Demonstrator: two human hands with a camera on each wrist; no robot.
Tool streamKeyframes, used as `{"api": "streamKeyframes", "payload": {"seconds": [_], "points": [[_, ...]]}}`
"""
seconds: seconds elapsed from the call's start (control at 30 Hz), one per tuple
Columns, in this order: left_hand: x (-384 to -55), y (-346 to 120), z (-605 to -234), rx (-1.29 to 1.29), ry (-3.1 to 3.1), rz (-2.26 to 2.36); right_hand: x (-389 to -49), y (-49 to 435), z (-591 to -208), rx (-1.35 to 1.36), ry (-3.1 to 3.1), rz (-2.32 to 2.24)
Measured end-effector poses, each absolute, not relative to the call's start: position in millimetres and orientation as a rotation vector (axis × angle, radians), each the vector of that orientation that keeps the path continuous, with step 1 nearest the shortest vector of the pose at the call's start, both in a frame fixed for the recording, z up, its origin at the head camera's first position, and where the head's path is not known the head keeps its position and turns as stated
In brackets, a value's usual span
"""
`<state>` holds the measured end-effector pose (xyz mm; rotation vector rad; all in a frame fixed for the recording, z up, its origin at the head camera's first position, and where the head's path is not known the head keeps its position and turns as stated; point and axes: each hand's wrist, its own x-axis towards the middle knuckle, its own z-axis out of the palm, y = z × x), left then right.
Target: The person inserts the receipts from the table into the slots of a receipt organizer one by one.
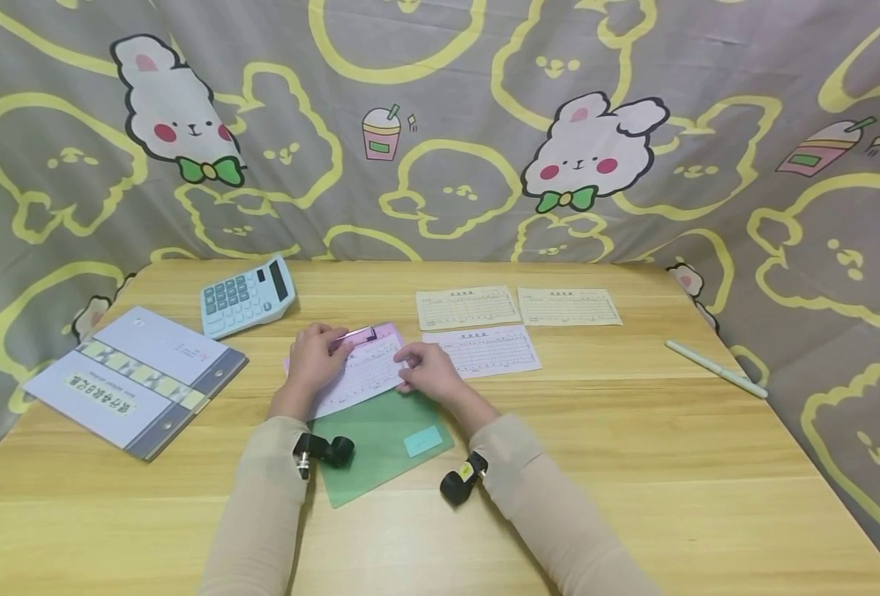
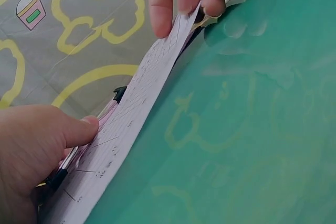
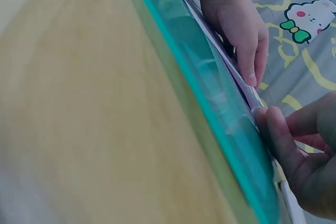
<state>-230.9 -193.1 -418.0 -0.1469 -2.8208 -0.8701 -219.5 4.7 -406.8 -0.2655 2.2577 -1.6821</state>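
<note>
A pink clip folder (image 1: 383, 331) with a metal clip bar lies at the middle of the table, under a printed sheet (image 1: 361, 381). My left hand (image 1: 316, 360) grips the folder's top edge, thumb over the clip bar, as the left wrist view shows. My right hand (image 1: 432, 372) pinches the right edge of the sheet between thumb and fingers. Toward me spreads a translucent green cover (image 1: 372, 463) bearing a small pale blue label (image 1: 423, 441). In the right wrist view the green cover (image 3: 210, 93) shows nearly edge-on beside both hands.
Right of the folder lie a white form (image 1: 484, 352) and two cream forms (image 1: 469, 307) (image 1: 569, 306). A blue calculator (image 1: 249, 298) and a thick notebook (image 1: 137, 381) are at left. A pale green pen (image 1: 715, 368) lies far right. A patterned curtain (image 1: 454, 124) borders the table.
</note>
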Motion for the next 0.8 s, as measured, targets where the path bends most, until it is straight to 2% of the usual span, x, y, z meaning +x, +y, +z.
{"api": "streamKeyframes", "payload": {"seconds": [0.23,0.43,0.8], "points": [[-230.8,-194.3,-419.9,-0.155,-2.807,-0.904,-217.3,2.4,-412.1,-0.214,2.228,-1.772],[-231.5,-195.3,-421.1,-0.152,-2.807,-0.912,-213.3,10.3,-413.5,-0.371,2.129,-1.808],[-232.6,-194.3,-422.1,-0.142,-2.808,-0.916,-196.6,17.9,-390.0,-0.595,2.213,-1.654]]}}
